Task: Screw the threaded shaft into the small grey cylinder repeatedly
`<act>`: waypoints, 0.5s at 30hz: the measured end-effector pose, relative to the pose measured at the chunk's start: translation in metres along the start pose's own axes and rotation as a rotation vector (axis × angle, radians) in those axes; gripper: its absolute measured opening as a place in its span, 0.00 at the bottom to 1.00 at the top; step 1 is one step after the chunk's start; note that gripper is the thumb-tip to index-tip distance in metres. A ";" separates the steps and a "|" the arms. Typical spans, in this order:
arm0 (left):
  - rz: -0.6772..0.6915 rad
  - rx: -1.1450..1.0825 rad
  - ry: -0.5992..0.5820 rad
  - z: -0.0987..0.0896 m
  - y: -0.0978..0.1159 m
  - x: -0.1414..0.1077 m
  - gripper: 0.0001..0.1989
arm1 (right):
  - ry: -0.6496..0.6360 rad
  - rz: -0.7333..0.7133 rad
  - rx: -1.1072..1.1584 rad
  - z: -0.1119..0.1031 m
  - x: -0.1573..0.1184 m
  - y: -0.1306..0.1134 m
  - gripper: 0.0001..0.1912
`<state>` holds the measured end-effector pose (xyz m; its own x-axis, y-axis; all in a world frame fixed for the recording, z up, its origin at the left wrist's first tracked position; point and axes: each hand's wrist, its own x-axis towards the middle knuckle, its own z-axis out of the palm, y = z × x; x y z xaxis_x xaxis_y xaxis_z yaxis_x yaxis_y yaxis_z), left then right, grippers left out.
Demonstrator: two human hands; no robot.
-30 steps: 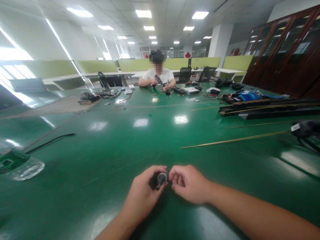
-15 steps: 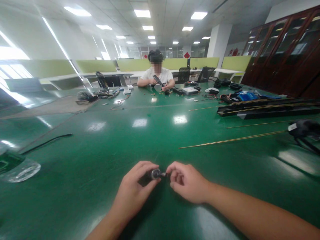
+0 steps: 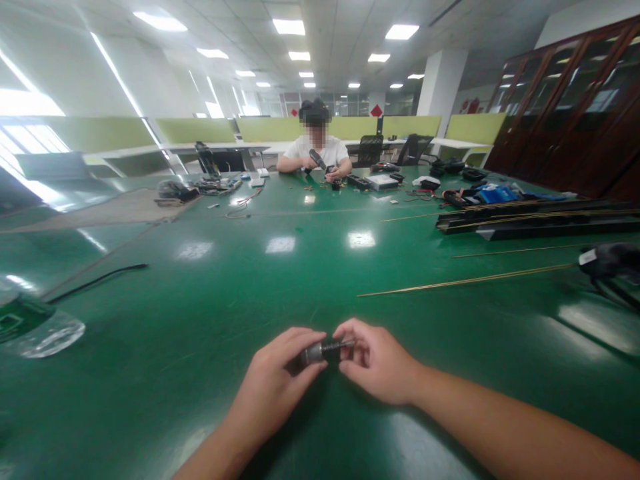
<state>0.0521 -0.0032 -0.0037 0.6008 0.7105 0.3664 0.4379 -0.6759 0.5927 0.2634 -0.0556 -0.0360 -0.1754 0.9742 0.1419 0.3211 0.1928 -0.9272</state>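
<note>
Between thumb and fingers, my left hand [image 3: 285, 367] is closed on a small cylindrical metal part [image 3: 314, 353] with a dark ribbed, spring-like shaft. The shaft points right and ends in a thin tip. My right hand [image 3: 375, 363] is around that tip, with its index finger above and its thumb below, apart from each other. Its other fingers are curled behind the tip; whether they touch it I cannot tell. Both hands are just above the green table [image 3: 240, 287].
A clear plastic bottle [image 3: 45, 337] lies at the left, near a black cable [image 3: 100, 280]. Thin brass-coloured rods [image 3: 465, 279] and black channels [image 3: 540, 223] lie to the right. Across the table a person [image 3: 315, 150] holds a dark tool; electronic parts lie around.
The metal part has turned, so its shaft shows more from the side and reaches further into my right hand. My right index finger has come off the tip's end.
</note>
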 end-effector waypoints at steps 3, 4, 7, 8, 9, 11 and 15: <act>0.007 -0.021 -0.007 0.001 0.000 0.000 0.13 | -0.007 0.003 -0.012 0.000 0.001 0.000 0.19; 0.007 -0.024 -0.011 0.001 0.000 0.000 0.13 | -0.008 -0.001 -0.016 -0.001 0.001 0.000 0.18; -0.007 -0.022 -0.009 0.002 -0.003 -0.002 0.14 | -0.005 -0.018 -0.020 -0.001 0.001 -0.001 0.17; -0.020 -0.015 0.001 0.003 -0.003 -0.003 0.15 | -0.002 -0.020 -0.021 -0.001 0.001 -0.001 0.17; -0.037 -0.007 0.016 0.003 -0.004 -0.004 0.16 | 0.001 -0.020 -0.023 -0.001 0.001 -0.001 0.17; -0.070 0.005 0.039 0.004 -0.004 -0.005 0.18 | 0.003 -0.017 -0.030 -0.001 0.001 -0.001 0.16; -0.090 -0.004 0.006 0.005 -0.001 -0.005 0.12 | 0.009 -0.026 -0.052 -0.001 0.001 -0.002 0.16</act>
<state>0.0520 -0.0066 -0.0095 0.5552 0.7694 0.3158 0.4875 -0.6087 0.6260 0.2637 -0.0549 -0.0337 -0.1765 0.9696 0.1693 0.3646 0.2241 -0.9038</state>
